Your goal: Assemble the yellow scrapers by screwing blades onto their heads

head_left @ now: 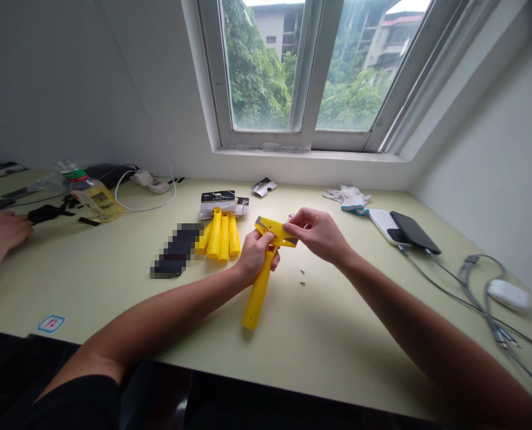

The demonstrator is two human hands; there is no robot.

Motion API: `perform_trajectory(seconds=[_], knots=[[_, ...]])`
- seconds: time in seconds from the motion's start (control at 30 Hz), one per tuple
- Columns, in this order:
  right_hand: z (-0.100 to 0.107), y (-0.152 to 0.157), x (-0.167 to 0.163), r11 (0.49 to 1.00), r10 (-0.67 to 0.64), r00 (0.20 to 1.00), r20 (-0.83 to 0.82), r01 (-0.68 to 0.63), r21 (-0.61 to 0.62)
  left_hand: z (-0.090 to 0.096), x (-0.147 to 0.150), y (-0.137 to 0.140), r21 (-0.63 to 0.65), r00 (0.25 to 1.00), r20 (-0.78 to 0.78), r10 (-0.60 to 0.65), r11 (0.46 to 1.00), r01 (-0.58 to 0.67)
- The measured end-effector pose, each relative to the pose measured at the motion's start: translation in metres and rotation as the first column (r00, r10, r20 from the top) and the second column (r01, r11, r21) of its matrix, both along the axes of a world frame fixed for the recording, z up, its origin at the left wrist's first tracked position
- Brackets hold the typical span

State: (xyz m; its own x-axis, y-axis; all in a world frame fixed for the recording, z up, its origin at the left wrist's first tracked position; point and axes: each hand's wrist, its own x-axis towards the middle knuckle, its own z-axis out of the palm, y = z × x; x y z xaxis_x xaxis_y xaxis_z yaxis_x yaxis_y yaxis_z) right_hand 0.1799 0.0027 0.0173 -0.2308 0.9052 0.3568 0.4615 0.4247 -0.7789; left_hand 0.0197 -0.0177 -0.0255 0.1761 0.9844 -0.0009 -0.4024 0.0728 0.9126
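A yellow scraper (257, 292) is held above the table, its handle slanting down toward me. My left hand (252, 255) is closed around the neck, thumb on the flat yellow head (275, 230). Grey blade metal shows at both ends of that head. With thumb and fingers together, my right hand (317, 232) pinches the head's right end; whether it also holds a small part is hidden. Below it on the tabletop lie two small screws (302, 283). Left of my hands, several more yellow scrapers (221, 237) lie side by side, handles toward me, partly in black-and-white card packaging (217, 202).
A dark pixelated item (176, 251) lies left of the scrapers. Farther left are a bottle (93, 197) and another person's hand (6, 230). Gloves (348, 197), a black phone (414, 232), a white power bank (384, 226), cables (469, 269) and a white case (510, 295) sit to the right.
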Motion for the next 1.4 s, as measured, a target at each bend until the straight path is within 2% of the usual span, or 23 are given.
perform_trajectory(seconds=[0.3,0.6,0.77,0.9,1.1,1.27,1.4], knots=[[0.005,-0.004,-0.002,0.995,-0.059,0.988,0.145,0.047,0.088,-0.003,-0.001,0.001,-0.033,1.000,0.017,-0.015,0.999,0.016],[0.007,-0.006,-0.003,0.996,-0.021,0.971,0.239,-0.001,0.093,-0.003,-0.002,0.000,-0.143,0.995,0.064,-0.076,0.986,0.085],[0.005,-0.004,-0.003,0.996,0.027,0.966,0.259,-0.049,0.078,-0.005,-0.005,0.000,-0.139,0.979,0.101,-0.176,0.972,0.189],[0.001,-0.002,-0.001,0.995,0.060,0.965,0.256,-0.077,0.057,-0.004,-0.005,-0.001,-0.131,0.979,0.084,-0.185,0.972,0.195],[-0.007,0.008,0.003,0.981,0.188,0.976,0.110,-0.180,-0.074,0.001,-0.002,-0.004,-0.046,0.988,0.007,-0.157,0.987,0.157],[-0.010,0.014,0.006,0.934,0.330,0.943,-0.042,-0.332,-0.128,0.001,-0.001,-0.005,-0.030,0.983,0.008,-0.181,0.983,0.181],[-0.014,0.017,0.007,0.893,0.388,0.905,-0.175,-0.416,-0.172,0.002,-0.001,-0.006,-0.021,0.981,0.011,-0.193,0.981,0.194]])
